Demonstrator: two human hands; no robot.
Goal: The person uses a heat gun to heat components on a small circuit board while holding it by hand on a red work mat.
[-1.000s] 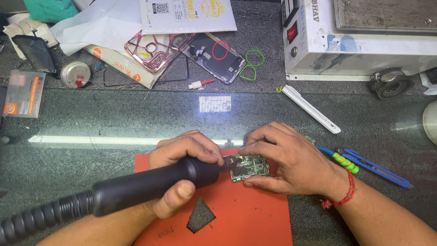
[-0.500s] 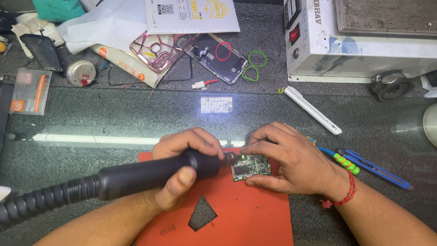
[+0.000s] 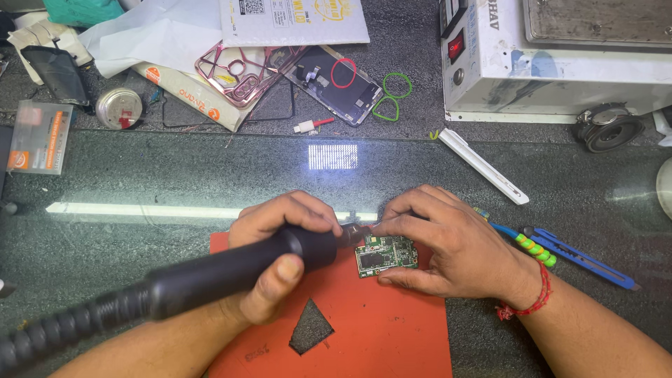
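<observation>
Left hand (image 3: 280, 259) clenched around black hot-air handpiece (image 3: 231, 269); right hand (image 3: 448, 245) pinching small green circuit board (image 3: 386, 255) on orange mat (image 3: 378, 329). Risk, probably: nozzle heat scorching nearby fingertips or board.

The right hand (image 3: 458, 245) hides the board's (image 3: 386, 255) right edge; the left hand (image 3: 280, 255) covers the tool's (image 3: 238, 269) grip (its hose runs off-frame).

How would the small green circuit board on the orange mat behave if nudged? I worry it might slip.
The small green circuit board looks thin, flat and rigid, so it would probably slide rather than roll or bend. It seems light, likely why the right hand pins its edges. The orange mat probably adds grip. Its exposed parts look fragile.
</observation>
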